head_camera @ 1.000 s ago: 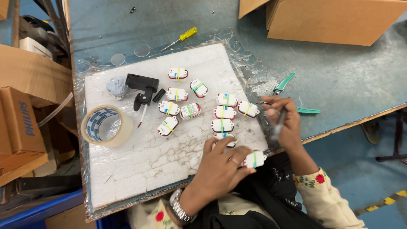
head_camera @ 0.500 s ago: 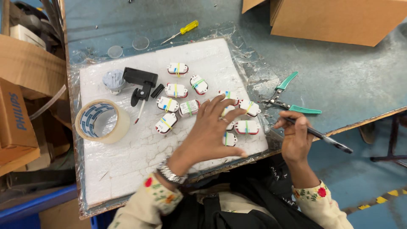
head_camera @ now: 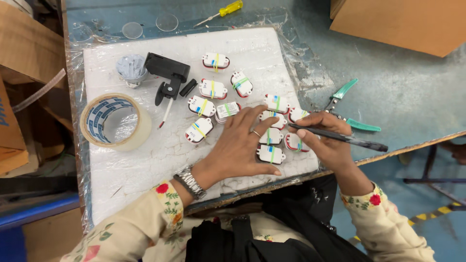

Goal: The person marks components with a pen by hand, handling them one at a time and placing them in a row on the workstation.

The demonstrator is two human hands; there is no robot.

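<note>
Eleven small white rounded plastic units (head_camera: 271,154) with red edges, each banded with yellow, green or blue strips, lay flat on the white foam sheet (head_camera: 145,160), scattered from its centre toward 4 o'clock. The left hand (head_camera: 240,145) rested palm-down, fingers spread, touching several of them. A slim black pen (head_camera: 340,138) lay nearly level in the right hand (head_camera: 325,140), tip pointing to 9 o'clock, just beside the units.

You have eleven small white banded units (head_camera: 213,89) beside one tape roll (head_camera: 115,121), plus one screwdriver (head_camera: 221,11), one pair of pliers (head_camera: 350,106), two clear discs (head_camera: 132,30).
</note>
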